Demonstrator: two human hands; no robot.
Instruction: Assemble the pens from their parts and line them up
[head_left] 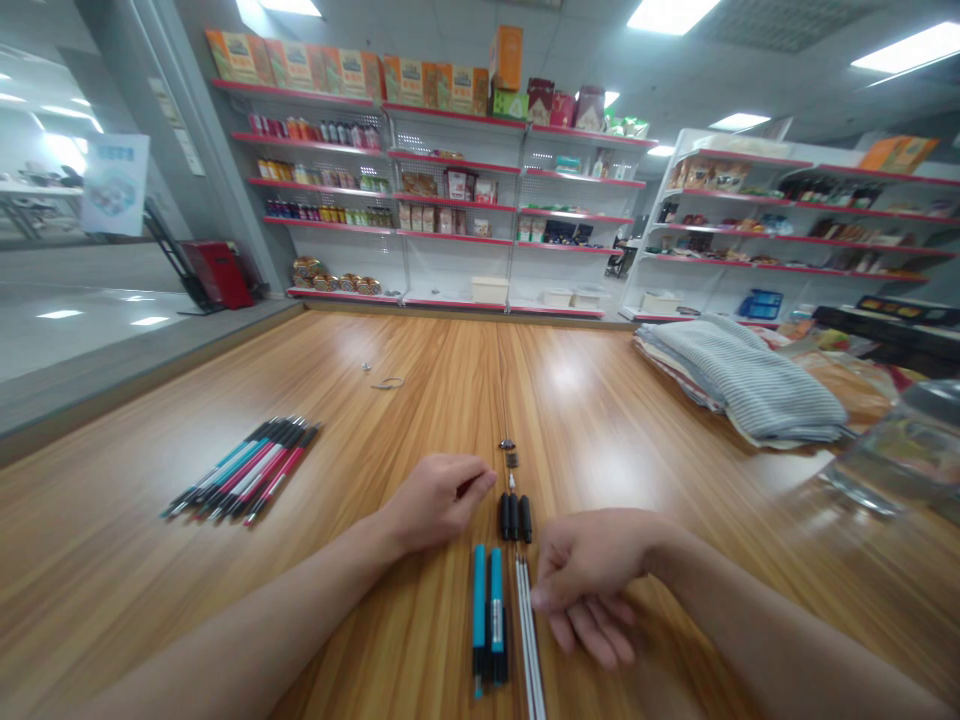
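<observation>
My left hand (439, 503) rests on the table with its fingers curled and thumb against the forefinger; whatever they pinch, if anything, is hidden. Just right of it lie three black pen grips (514, 518) side by side. Beyond these are a small white pen part (512, 481), small springs (512, 461) and little dark metallic pieces (507, 444). My right hand (589, 585) is palm down with loose, parted fingers, its thumb at the edge of several white ink refills (529, 640). Two blue pen barrels with black ends (496, 610) lie left of the refills.
At left lies a bundle of assorted pens (247, 465). A ring-shaped strip (388, 382) and a tiny object (366, 367) lie farther back. Folded cloths (739, 380) and a clear container (904, 450) stand at right. Stocked shelves (450, 200) rise behind the table.
</observation>
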